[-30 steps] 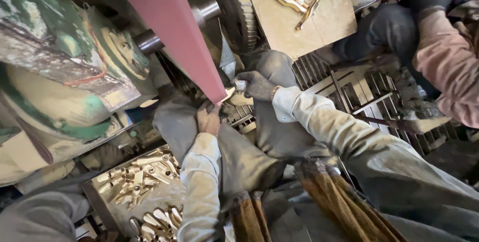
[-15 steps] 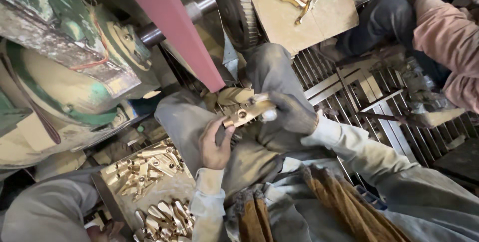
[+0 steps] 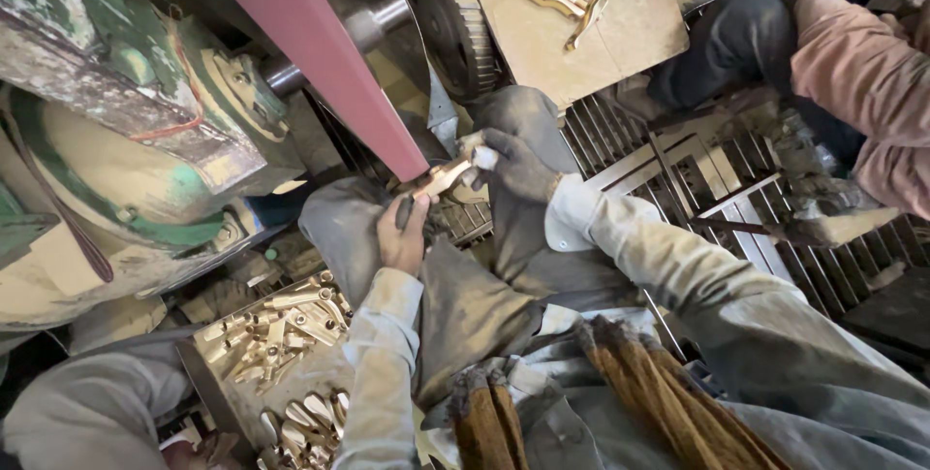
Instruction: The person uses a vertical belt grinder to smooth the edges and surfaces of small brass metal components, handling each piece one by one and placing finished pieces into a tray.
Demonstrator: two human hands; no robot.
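A brass part (image 3: 438, 181) is held just beside the red belt (image 3: 320, 53), pinched at one end by the closed, gloved right hand (image 3: 513, 165) and gripped at the other by the bare left hand (image 3: 402, 237). Bare fingers (image 3: 415, 213) could be grazed by the belt, or the part snatched away.

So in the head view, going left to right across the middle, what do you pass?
Green-painted machine body → red sanding belt → left hand → brass piece held in both hands → gloved right hand → metal grating → another person's pink sleeve.
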